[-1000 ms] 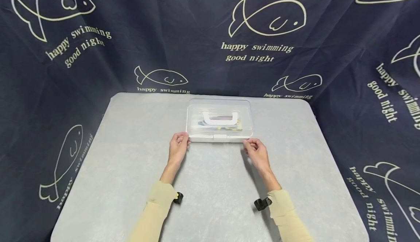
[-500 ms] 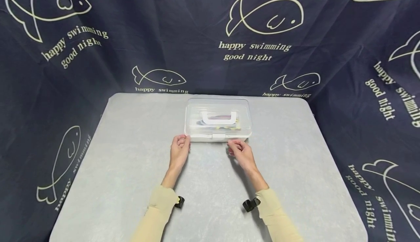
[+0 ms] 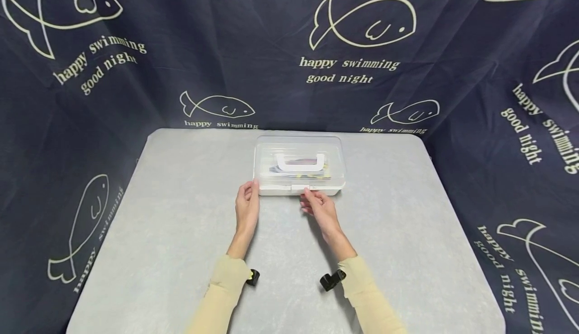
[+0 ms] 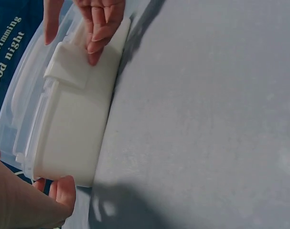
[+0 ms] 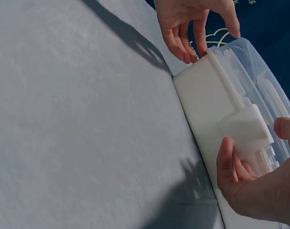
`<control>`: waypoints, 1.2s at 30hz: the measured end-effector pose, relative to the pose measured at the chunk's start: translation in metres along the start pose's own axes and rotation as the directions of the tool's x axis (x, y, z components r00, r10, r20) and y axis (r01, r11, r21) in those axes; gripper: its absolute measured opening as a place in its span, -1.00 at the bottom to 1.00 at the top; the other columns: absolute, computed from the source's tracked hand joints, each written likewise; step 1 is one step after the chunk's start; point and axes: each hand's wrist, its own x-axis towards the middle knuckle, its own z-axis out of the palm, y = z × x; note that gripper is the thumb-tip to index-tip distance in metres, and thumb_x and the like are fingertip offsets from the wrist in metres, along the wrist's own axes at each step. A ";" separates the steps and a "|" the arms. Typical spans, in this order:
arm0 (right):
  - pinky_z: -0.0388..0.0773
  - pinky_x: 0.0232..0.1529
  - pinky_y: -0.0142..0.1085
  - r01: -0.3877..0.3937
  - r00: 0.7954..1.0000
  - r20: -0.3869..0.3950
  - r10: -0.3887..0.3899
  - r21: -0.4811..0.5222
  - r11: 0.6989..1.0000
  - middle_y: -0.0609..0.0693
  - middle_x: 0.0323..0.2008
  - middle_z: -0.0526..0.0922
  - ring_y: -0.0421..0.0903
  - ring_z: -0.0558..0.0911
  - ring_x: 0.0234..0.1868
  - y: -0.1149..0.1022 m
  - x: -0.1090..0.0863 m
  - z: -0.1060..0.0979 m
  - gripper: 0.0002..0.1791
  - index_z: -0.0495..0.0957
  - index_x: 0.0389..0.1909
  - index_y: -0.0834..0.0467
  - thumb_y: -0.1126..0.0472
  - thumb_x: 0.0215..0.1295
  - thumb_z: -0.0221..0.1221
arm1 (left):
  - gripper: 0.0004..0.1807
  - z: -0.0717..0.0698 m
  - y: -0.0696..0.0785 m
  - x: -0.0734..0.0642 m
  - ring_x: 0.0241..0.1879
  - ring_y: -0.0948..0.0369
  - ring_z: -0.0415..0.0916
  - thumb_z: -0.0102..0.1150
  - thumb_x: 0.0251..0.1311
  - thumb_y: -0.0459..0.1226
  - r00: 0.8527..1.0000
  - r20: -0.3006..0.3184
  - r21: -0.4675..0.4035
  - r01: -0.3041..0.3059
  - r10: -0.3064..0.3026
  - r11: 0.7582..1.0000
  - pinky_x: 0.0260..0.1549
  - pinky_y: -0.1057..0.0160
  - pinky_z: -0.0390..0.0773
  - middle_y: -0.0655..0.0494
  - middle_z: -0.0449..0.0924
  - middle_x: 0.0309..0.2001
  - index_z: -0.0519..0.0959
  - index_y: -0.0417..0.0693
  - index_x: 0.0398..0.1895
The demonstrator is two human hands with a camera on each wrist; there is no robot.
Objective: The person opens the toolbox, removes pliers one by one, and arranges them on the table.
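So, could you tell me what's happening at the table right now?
A person is working on a clear-lidded white plastic storage box lying on a grey table. The left hand steadies the box's near-left corner, while the right hand has its fingers at the front latch, thumb above and fingertips below. The lid looks closed, its white carry handle lying flat.

From my head view, the contents of the clear box are too small and blurred behind the lid and white handle to identify; I see only coloured flat shapes. My left wrist view cuts off the left hand at the lower left corner and the right hand at the top edge. In my right wrist view the right hand runs off the lower right, and its thumb tip is cropped.
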 end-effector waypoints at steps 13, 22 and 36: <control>0.67 -0.13 -0.42 -0.111 0.992 -0.036 0.123 0.231 0.967 0.10 -0.18 0.70 -0.23 0.69 -0.29 0.000 0.004 0.012 -0.53 0.51 0.05 0.38 0.03 0.47 0.27 | -0.22 -0.001 0.013 0.015 0.26 -0.05 0.48 0.22 0.35 0.17 0.991 0.064 -0.079 0.126 -0.121 0.989 0.30 0.02 0.41 -0.25 0.53 0.24 0.47 -0.30 0.33; 0.66 -0.09 -0.42 -0.156 0.985 -0.024 0.172 0.311 0.937 -0.02 -0.27 0.72 -0.22 0.71 -0.28 0.002 0.007 0.012 -0.57 0.51 0.03 0.33 0.06 0.42 0.32 | -0.23 -0.011 0.021 0.029 0.26 0.09 0.47 0.36 0.28 0.09 0.953 0.204 -0.231 0.269 -0.224 0.935 0.30 0.16 0.43 -0.13 0.51 0.26 0.48 -0.31 0.32; 0.65 -0.19 -0.48 -0.147 0.986 -0.032 0.162 0.278 0.949 0.00 -0.25 0.74 -0.24 0.68 -0.31 0.002 0.008 0.009 -0.56 0.55 0.03 0.32 0.06 0.37 0.37 | -0.05 -0.023 0.024 0.042 0.43 0.10 0.33 0.43 0.20 0.11 0.910 0.324 -0.186 0.328 -0.258 0.926 0.40 0.19 0.30 -0.07 0.36 0.45 0.31 -0.22 0.50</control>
